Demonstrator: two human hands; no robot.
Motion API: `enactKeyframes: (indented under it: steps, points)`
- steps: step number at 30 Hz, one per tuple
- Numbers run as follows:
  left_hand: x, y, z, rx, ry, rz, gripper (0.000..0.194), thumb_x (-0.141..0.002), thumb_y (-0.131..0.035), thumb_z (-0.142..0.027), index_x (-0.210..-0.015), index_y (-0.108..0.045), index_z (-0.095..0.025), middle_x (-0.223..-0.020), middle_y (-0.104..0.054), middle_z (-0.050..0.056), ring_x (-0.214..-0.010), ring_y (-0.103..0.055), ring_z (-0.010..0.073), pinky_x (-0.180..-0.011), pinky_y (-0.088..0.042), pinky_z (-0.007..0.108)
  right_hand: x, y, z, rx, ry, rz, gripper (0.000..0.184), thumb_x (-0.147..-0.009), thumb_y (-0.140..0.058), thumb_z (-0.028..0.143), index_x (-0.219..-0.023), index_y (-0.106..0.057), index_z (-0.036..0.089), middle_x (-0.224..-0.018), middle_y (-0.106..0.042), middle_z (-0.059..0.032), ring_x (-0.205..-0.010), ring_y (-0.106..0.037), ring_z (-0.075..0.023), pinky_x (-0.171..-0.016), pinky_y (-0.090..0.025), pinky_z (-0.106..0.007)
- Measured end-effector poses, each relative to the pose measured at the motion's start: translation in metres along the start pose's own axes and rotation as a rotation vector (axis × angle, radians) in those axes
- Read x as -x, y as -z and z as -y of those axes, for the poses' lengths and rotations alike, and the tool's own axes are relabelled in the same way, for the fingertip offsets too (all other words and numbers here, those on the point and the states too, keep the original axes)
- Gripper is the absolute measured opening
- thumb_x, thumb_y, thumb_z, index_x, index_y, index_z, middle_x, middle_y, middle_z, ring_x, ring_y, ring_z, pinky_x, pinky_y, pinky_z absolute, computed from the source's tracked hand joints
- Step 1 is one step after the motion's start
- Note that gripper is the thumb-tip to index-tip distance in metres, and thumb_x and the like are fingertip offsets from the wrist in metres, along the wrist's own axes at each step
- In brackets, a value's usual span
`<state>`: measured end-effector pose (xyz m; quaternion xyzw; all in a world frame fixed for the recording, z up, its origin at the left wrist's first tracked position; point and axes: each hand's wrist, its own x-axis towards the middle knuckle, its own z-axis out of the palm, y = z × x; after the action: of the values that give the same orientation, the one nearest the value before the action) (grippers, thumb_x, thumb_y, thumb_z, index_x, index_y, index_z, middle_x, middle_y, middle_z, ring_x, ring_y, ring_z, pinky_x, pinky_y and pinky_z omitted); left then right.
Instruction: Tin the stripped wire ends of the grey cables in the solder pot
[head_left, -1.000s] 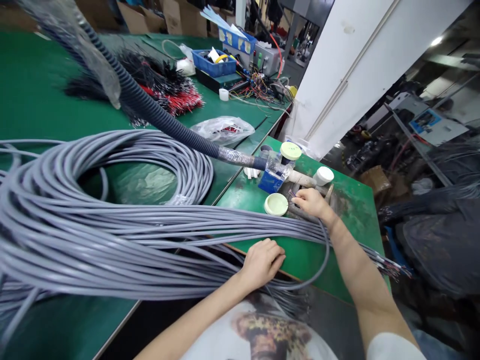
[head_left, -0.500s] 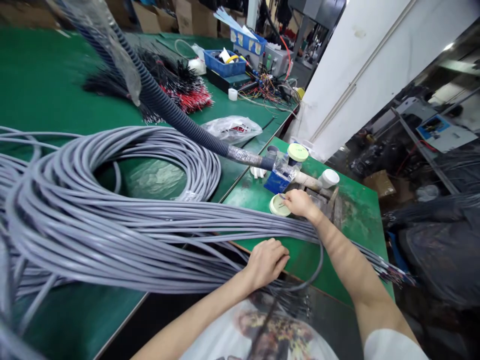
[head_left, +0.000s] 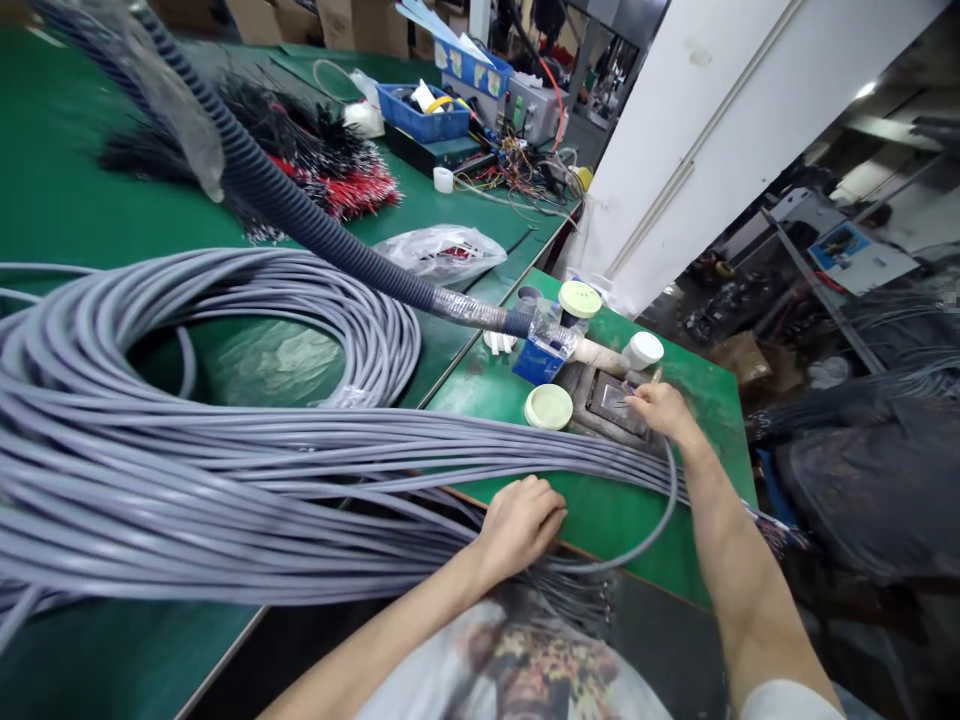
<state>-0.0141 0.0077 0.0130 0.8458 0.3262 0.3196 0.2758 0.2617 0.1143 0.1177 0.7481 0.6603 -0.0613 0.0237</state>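
My right hand [head_left: 660, 408] pinches the end of a grey cable [head_left: 671, 480], its thin wires pointing left over the dark metal solder pot [head_left: 600, 400]. From there the cable loops down to the bench's front edge. My left hand [head_left: 523, 522] lies by that edge with its fingers curled; what they hold, if anything, is hidden. A bundle of grey cables [head_left: 480, 440] runs between both hands from a large coil at left. Just left of the pot is a shallow pale-yellow round dish [head_left: 549, 407].
A ribbed hose [head_left: 322, 215] crosses above the bench, its pale nozzle [head_left: 600, 357] beside the pot. A blue box [head_left: 541, 358], a yellow-lidded jar [head_left: 580, 299] and a white cup [head_left: 643, 350] stand behind. Black and red wires [head_left: 352, 190] lie farther back.
My right hand has moved right with the cable end, from above the pale-yellow dish to the solder pot. My left hand stays by the bench edge. The view has shifted slightly.
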Motion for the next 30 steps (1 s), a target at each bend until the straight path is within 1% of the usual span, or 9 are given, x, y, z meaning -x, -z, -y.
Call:
enactKeyframes:
  steps: [4, 10, 15, 19, 22, 25, 27, 28, 30]
  points:
    - [-0.001, 0.000, 0.000, 0.011, 0.001, 0.001, 0.015, -0.091, -0.049, -0.026, -0.089, -0.062, -0.020, -0.077, -0.062, 0.004, -0.073, -0.053, 0.0172, -0.067, -0.039, 0.029, -0.007, -0.018, -0.023, -0.014, -0.089, -0.006, 0.028, -0.082, -0.055, 0.035, -0.064, -0.067, 0.017, -0.061, -0.065, -0.0042, -0.059, -0.056, -0.0144, -0.055, -0.032, -0.023]
    - [-0.001, 0.000, -0.001, 0.002, 0.005, 0.017, 0.014, -0.091, -0.049, -0.025, -0.089, -0.062, -0.020, -0.077, -0.063, 0.003, -0.073, -0.053, 0.0169, -0.067, -0.039, 0.029, -0.015, -0.034, -0.030, -0.032, -0.142, 0.001, 0.027, -0.080, -0.058, 0.033, -0.060, -0.065, 0.017, -0.060, -0.064, -0.0044, -0.057, -0.055, -0.0139, -0.053, -0.031, -0.023]
    - [-0.001, -0.001, 0.000, -0.007, 0.010, 0.026, 0.015, -0.091, -0.048, -0.026, -0.089, -0.062, -0.020, -0.079, -0.063, 0.003, -0.074, -0.054, 0.0171, -0.068, -0.040, 0.029, -0.018, -0.038, -0.028, -0.060, -0.147, -0.007, 0.022, -0.078, -0.060, 0.031, -0.060, -0.064, 0.017, -0.062, -0.065, -0.0045, -0.062, -0.056, -0.0150, -0.056, -0.033, -0.023]
    - [-0.001, 0.000, 0.000, -0.009, 0.017, 0.031, 0.016, -0.092, -0.047, -0.027, -0.090, -0.062, -0.021, -0.079, -0.063, 0.004, -0.075, -0.054, 0.0172, -0.068, -0.040, 0.029, -0.014, -0.030, -0.025, -0.128, -0.133, -0.029, 0.024, -0.077, -0.061, 0.029, -0.056, -0.061, 0.017, -0.060, -0.064, -0.0047, -0.061, -0.056, -0.0144, -0.057, -0.034, -0.023]
    - [-0.001, 0.001, -0.001, 0.003, 0.022, 0.017, 0.017, -0.091, -0.048, -0.027, -0.090, -0.063, -0.020, -0.078, -0.063, 0.004, -0.074, -0.054, 0.0170, -0.067, -0.040, 0.029, 0.001, -0.018, -0.020, -0.231, -0.103, -0.038, 0.031, -0.080, -0.057, 0.035, -0.054, -0.058, 0.017, -0.053, -0.061, -0.0032, -0.055, -0.054, -0.0132, -0.054, -0.036, -0.022]
    - [-0.001, 0.003, -0.003, 0.079, 0.033, -0.011, 0.017, -0.090, -0.050, -0.028, -0.088, -0.065, -0.019, -0.077, -0.064, 0.004, -0.073, -0.054, 0.0166, -0.068, -0.041, 0.029, 0.029, -0.007, -0.005, -0.358, -0.056, -0.025, 0.037, -0.085, -0.048, 0.043, -0.059, -0.056, 0.018, -0.052, -0.061, -0.0016, -0.047, -0.052, -0.0116, -0.048, -0.037, -0.021]
    - [-0.003, 0.004, -0.006, 0.228, 0.074, -0.049, 0.018, -0.090, -0.052, -0.028, -0.086, -0.067, -0.019, -0.075, -0.063, 0.004, -0.072, -0.054, 0.0156, -0.068, -0.041, 0.028, 0.052, -0.004, 0.012, -0.508, -0.018, -0.018, 0.038, -0.087, -0.046, 0.045, -0.062, -0.054, 0.018, -0.054, -0.062, -0.0010, -0.044, -0.051, -0.0104, -0.045, -0.037, -0.021]
    - [-0.005, 0.003, -0.008, 0.340, 0.119, -0.080, 0.018, -0.089, -0.054, -0.028, -0.085, -0.068, -0.018, -0.074, -0.063, 0.004, -0.070, -0.054, 0.0148, -0.068, -0.041, 0.028, 0.064, -0.004, 0.022, -0.629, 0.002, -0.018, 0.038, -0.087, -0.048, 0.046, -0.062, -0.053, 0.018, -0.053, -0.061, -0.0008, -0.043, -0.050, -0.0100, -0.043, -0.037, -0.021]
    - [-0.012, 0.001, -0.013, 0.644, 0.275, -0.184, 0.018, -0.085, -0.060, -0.031, -0.084, -0.069, -0.015, -0.073, -0.062, 0.004, -0.064, -0.052, 0.0125, -0.062, -0.041, 0.026, 0.086, -0.009, 0.043, -0.860, 0.030, -0.015, 0.036, -0.085, -0.054, 0.045, -0.062, -0.054, 0.018, -0.052, -0.059, 0.0001, -0.041, -0.048, -0.0092, -0.042, -0.036, -0.020]
